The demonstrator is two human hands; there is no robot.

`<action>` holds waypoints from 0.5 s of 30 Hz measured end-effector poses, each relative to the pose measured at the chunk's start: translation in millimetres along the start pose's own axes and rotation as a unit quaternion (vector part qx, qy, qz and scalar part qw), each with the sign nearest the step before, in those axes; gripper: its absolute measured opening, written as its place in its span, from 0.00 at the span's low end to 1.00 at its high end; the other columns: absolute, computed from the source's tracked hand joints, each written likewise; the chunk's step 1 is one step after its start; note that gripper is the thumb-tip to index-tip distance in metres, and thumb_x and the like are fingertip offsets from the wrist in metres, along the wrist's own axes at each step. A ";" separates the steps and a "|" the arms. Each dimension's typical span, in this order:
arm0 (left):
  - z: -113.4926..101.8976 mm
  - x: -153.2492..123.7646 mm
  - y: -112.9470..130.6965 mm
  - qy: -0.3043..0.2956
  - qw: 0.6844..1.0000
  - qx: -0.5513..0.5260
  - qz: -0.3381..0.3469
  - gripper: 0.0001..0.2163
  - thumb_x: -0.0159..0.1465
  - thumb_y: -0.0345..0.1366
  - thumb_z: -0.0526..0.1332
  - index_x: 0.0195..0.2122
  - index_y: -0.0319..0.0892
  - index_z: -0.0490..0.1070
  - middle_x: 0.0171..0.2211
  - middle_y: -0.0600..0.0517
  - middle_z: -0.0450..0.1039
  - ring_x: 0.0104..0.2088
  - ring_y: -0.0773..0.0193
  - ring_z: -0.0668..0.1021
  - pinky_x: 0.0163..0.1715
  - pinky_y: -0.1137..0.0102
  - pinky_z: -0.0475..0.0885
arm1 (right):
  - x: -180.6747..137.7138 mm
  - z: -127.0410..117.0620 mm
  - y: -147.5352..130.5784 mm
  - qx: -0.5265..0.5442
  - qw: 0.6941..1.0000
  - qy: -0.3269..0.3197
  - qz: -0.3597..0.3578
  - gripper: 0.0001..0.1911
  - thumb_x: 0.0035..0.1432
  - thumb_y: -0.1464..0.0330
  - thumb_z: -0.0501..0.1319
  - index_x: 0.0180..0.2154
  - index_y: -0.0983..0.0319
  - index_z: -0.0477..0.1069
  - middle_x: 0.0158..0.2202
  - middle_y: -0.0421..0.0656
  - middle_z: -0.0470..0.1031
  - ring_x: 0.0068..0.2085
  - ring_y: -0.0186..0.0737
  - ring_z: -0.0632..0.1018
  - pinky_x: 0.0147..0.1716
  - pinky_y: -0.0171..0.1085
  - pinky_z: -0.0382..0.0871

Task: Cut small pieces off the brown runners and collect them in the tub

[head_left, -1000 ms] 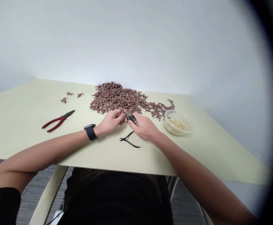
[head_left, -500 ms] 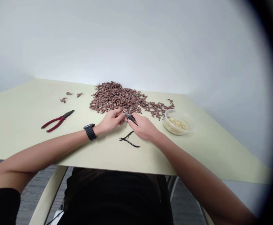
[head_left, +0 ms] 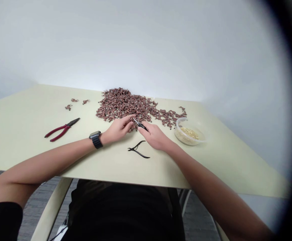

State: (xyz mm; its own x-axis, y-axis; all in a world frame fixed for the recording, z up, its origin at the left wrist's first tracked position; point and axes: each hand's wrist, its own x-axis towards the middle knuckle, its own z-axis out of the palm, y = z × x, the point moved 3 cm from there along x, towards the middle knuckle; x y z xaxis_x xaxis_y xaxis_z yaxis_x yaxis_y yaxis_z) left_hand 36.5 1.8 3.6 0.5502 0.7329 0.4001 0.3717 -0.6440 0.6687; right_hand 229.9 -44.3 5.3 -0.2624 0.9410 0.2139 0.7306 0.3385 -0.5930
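My right hand (head_left: 154, 135) is closed around a small pair of pliers (head_left: 140, 124) with silver jaws and a dark handle. Its jaws point up and left, toward the fingers of my left hand (head_left: 119, 129). The left fingers are bent around a small reddish-brown piece (head_left: 133, 128), mostly hidden by the fingers and too small to make out well. Just beyond both hands lies a big heap of similar reddish-brown pieces (head_left: 123, 105) with thin wiry ends. Black nippers (head_left: 138, 151) rest on the table below my hands.
Red-handled pliers (head_left: 62, 130) lie on the left of the pale table (head_left: 98, 167). Three loose pieces (head_left: 74, 100) sit behind them. At the right, a clear round plastic tub (head_left: 179, 134) holds small yellowish bits. A wall (head_left: 146, 50) stands behind the table.
The left index finger has stretched out further over the piece. The right hand's small pliers have shifted slightly, their jaws now more visible. The other tools and the tub have stayed put.
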 end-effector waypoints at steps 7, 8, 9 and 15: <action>-0.4 1.4 -6.9 0.005 1.000 -0.011 0.019 0.21 0.73 0.42 0.53 0.65 0.40 0.66 0.38 0.48 0.80 0.32 0.65 0.77 0.36 0.71 0.69 | 3.0 -0.2 0.7 0.119 0.992 -0.034 -0.003 0.19 0.70 0.53 0.49 0.33 0.59 0.64 0.30 0.38 0.66 0.33 0.38 0.68 0.35 0.38 0.59; 1.2 1.6 -7.9 0.005 0.999 -0.039 0.011 0.22 0.73 0.43 0.53 0.64 0.39 0.66 0.37 0.48 0.80 0.31 0.66 0.77 0.36 0.71 0.70 | 3.3 -0.2 1.5 0.117 0.993 -0.031 -0.003 0.19 0.70 0.53 0.50 0.33 0.59 0.64 0.30 0.38 0.66 0.33 0.38 0.68 0.35 0.38 0.59; 3.2 1.9 -8.6 0.002 0.998 -0.070 0.001 0.22 0.74 0.44 0.53 0.64 0.38 0.65 0.37 0.48 0.80 0.30 0.66 0.76 0.35 0.71 0.70 | 3.5 -0.1 2.2 0.113 0.993 -0.029 -0.004 0.18 0.69 0.54 0.51 0.33 0.59 0.64 0.31 0.39 0.67 0.34 0.38 0.68 0.36 0.38 0.60; 9.8 2.3 -7.1 -0.014 0.980 -0.195 -0.028 0.23 0.73 0.46 0.54 0.62 0.36 0.65 0.39 0.45 0.78 0.30 0.67 0.75 0.34 0.71 0.72 | 3.9 -1.2 4.5 0.084 0.996 -0.022 -0.007 0.17 0.69 0.54 0.51 0.35 0.60 0.66 0.33 0.40 0.72 0.35 0.40 0.71 0.38 0.39 0.60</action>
State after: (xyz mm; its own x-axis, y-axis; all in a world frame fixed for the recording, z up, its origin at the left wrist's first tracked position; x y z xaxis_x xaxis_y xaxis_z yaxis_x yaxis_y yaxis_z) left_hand 42.4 6.0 -6.4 0.5590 0.7549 0.3430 0.0908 -0.4669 0.8797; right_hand 232.9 -39.1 4.4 -0.3020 0.9339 0.1914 0.6111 0.3437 -0.7130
